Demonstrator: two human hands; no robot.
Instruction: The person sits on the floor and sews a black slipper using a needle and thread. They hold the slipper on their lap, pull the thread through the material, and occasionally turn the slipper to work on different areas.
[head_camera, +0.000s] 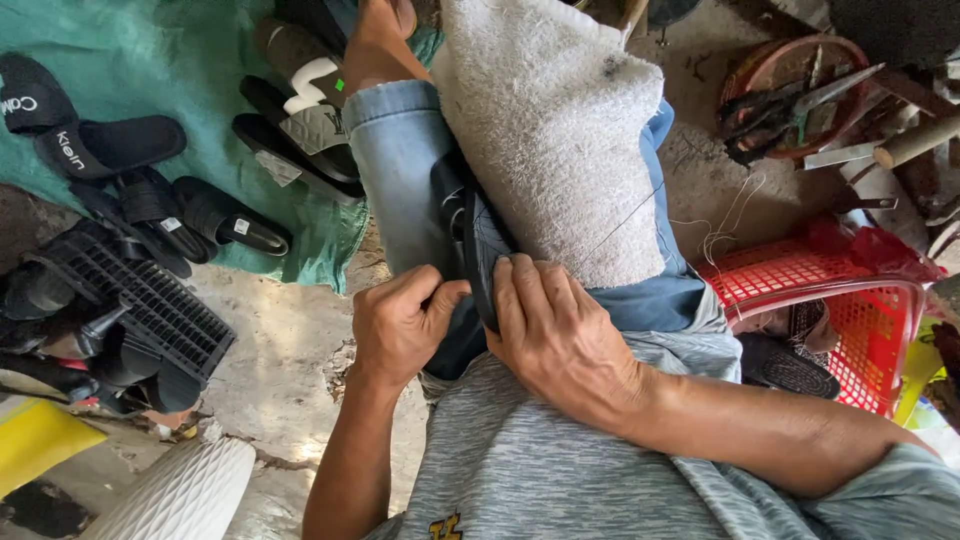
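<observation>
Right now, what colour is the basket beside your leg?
Red basket, clearest in the head view.

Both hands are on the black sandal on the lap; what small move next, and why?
Probably draw the thin thread taut with the right hand. It trails loose over the white towel, while the left hand pinches the black rubber sandal edge, steadying it on the knee.
</observation>
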